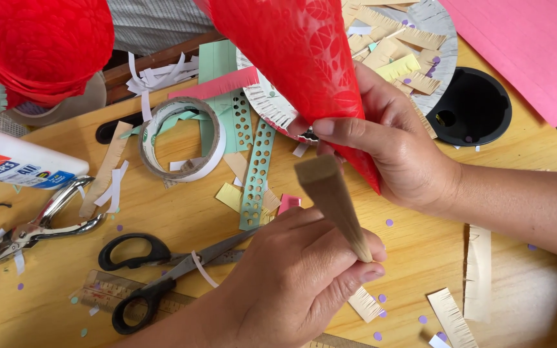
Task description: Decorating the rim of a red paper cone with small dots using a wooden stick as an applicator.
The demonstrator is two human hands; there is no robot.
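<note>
From the head view, our right hand (394, 151) pinches the red paper cone (304, 58) above the counter (420, 258); our left hand (298, 283) grips 1 tan paper cone (333, 200), beside black scissors (156, 267).

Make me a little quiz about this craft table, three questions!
1. True or false: the right hand holds a red cone.
2. What does the left hand grip? A) scissors B) a tan paper cone C) a glue bottle
3. Fill in: the scissors have ____ handles.

Key:
1. True. The fingers pinch the red cone near its tip.
2. B. The tan cone stands up from the left hand's fingers. The scissors lie untouched on the table, beside a hole punch and a tape roll.
3. Black.
</note>
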